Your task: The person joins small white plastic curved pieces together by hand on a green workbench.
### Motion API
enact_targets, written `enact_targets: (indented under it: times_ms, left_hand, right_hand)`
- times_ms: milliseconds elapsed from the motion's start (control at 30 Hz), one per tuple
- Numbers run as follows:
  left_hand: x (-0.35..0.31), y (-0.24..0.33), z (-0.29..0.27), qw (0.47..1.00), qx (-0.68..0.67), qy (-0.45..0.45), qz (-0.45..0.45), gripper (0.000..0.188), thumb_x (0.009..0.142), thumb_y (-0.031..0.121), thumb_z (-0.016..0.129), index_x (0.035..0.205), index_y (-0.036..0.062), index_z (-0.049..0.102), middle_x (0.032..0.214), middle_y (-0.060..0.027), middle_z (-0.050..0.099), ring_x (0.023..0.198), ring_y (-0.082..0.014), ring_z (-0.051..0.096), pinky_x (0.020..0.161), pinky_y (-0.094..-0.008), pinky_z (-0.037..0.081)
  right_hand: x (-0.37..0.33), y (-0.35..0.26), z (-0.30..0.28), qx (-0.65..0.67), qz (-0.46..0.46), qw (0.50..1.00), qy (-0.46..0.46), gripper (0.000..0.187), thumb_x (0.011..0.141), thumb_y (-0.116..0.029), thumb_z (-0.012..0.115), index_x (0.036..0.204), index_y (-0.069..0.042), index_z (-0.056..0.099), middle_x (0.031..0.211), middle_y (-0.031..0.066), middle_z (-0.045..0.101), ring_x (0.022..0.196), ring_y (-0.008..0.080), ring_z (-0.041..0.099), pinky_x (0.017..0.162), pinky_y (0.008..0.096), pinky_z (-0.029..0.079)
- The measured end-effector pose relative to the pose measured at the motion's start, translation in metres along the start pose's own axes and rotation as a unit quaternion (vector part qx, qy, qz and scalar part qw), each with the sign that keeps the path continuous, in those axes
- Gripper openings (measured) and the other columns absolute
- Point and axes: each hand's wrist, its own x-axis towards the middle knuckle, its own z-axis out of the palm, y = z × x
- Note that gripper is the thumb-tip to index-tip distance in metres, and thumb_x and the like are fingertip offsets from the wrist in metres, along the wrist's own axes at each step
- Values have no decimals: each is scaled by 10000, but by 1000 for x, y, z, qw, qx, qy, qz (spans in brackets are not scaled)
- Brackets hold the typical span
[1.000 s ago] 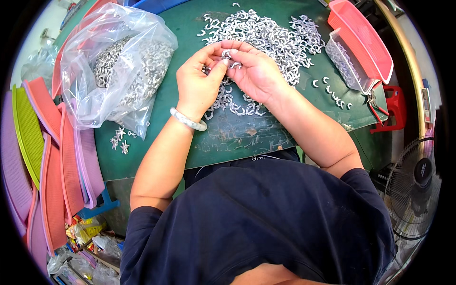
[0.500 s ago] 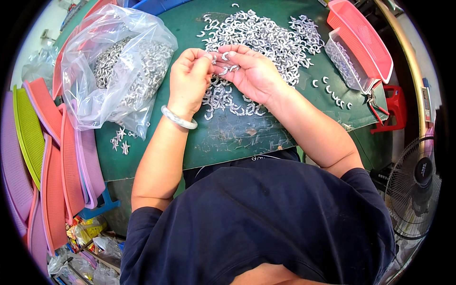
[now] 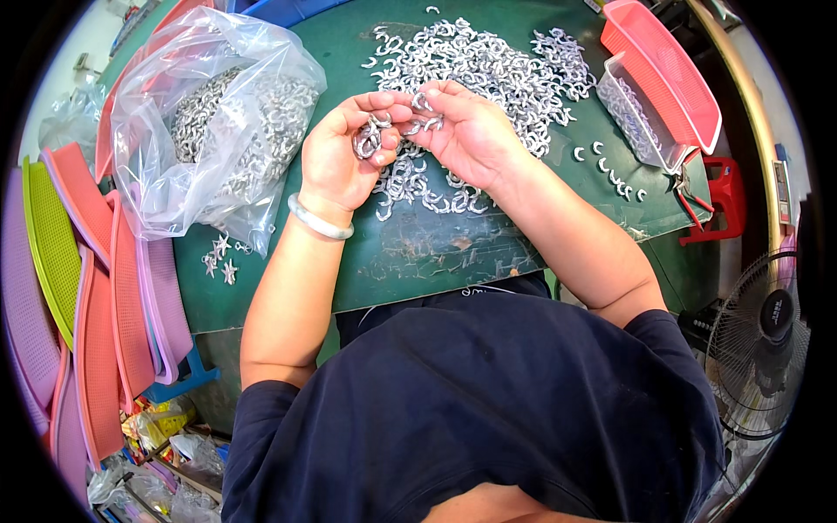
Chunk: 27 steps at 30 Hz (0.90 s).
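My left hand (image 3: pixel 334 166), with a pale bangle (image 3: pixel 321 218) at the wrist, is turned palm up and curls around several silver crescent-shaped metal pieces (image 3: pixel 370 138). Its fingertips meet those of my right hand (image 3: pixel 478 138). A similar crescent piece (image 3: pixel 420 102) is pinched by my right thumb and fingers, and more lie against the right fingers below it. Just beyond and beneath both hands spreads a large heap of the same crescent pieces (image 3: pixel 475 65) on the green tabletop (image 3: pixel 418 253).
A clear plastic bag (image 3: pixel 144 166) full of small metal pieces stands at left, near star-shaped pieces (image 3: pixel 229 272). Stacked coloured baskets (image 3: pixel 105 349) crowd the left edge. At right are a pink basket (image 3: pixel 671 65), a clear bin (image 3: pixel 641 148), red-handled pliers (image 3: pixel 689 196) and a fan (image 3: pixel 767 340).
My left hand has rolled from knuckles up to palm up, bringing the crescent pieces in it into view. My right hand has shifted only slightly.
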Motion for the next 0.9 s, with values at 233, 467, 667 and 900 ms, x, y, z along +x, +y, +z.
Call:
enact_targets:
  times_ms: [233,467,667,900]
  left_hand:
    - [-1,-18,15,953,276,69,106,104,781,64,607,854,-5,579,726,-19,573,543,-48,475,466,-168,383]
    - [0,-11,8,984,150,62,71,47,768,33,538,811,17,529,699,-26,545,532,-60,468,443,-182,371]
    - [-1,-9,8,981,174,60,53,122,799,88,573,890,11,543,728,-22,548,562,-79,471,483,-194,372]
    - [4,-21,4,879,424,65,207,169,786,53,592,947,4,573,741,-1,559,585,-26,467,456,-161,346]
  right_hand:
    - [2,7,-6,-1,4,1000,-5,63,883,-79,440,868,-25,467,914,131,546,830,227,538,784,398,451]
    - [1,3,-4,7,7,999,-31,132,888,-125,427,929,-21,499,962,142,548,894,238,520,806,412,430]
    - [1,3,-3,25,22,999,-34,216,888,-171,415,982,2,504,983,159,559,919,243,518,844,400,401]
    - [0,3,-2,20,22,999,-40,226,881,-169,430,996,12,502,994,171,563,958,248,519,863,395,388]
